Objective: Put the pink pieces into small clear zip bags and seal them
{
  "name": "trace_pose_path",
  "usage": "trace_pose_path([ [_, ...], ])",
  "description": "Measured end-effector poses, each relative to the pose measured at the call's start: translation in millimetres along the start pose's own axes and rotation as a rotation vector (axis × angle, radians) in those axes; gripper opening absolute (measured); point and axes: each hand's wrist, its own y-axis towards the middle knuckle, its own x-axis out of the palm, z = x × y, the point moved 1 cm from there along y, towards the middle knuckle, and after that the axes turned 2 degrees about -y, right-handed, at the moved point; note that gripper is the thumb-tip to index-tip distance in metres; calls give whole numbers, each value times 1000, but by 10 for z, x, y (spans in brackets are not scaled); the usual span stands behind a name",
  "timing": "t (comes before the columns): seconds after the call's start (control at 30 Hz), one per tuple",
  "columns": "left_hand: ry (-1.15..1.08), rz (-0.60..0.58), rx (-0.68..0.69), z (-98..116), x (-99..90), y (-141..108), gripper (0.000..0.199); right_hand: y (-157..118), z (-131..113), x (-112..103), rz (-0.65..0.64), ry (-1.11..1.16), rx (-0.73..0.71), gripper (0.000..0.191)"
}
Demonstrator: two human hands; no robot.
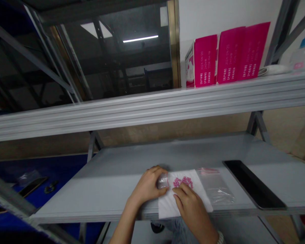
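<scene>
My left hand (151,184) is curled round a small clear zip bag (163,181) with a red edge. The bag's mouth faces right, toward a cluster of pink beads (183,181). These beads lie on a white sheet of paper or tissue (169,207) near the shelf's front edge. At the beads' lower edge is my right hand (191,205), its fingers bent and thumb close to the forefinger. Whatever its fingertips hold, if anything, is too small to make out. Flat clear zip bags (216,186) with red strips lie just right of the sheet.
A black tablet-like slab (254,184) rests on the grey shelf (112,183) to the right. Above runs a metal shelf beam (142,110) carrying pink boxes (231,56). At the lower left is a blue surface (68,173) with small items.
</scene>
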Motion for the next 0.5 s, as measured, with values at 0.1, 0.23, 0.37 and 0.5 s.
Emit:
trace_pose_path([
  [0.1,39,-34,17,0,17,45,42,-2,0,25,-8,-9,17,28],
  [0.23,82,-50,28,14,43,59,44,8,-3,27,-16,-2,21,27],
  [0.37,115,-48,37,30,62,64,45,13,-4,44,-15,-17,12,27],
  [0.5,139,-52,43,57,31,88,43,6,6,73,2,-15,15,28],
])
